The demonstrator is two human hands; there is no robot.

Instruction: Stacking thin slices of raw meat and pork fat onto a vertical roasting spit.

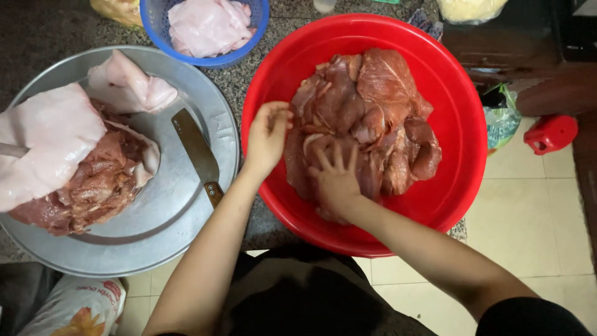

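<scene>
Tray (186, 242): on the desk, left, carrying pale fat slabs and a knife (198, 155).
Left hand (267, 138): grip pinched on the meat's edge.
Right hand (334, 177): fingers spread, pressing on the meat.
Meat (379, 112): in the red basin (460, 124); likely heavy, soft, slippery; best taken at thick folds.

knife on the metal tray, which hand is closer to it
Left. The left hand is at the red basin's near rim, just right of the knife; the right hand lies farther right on the meat.
</scene>
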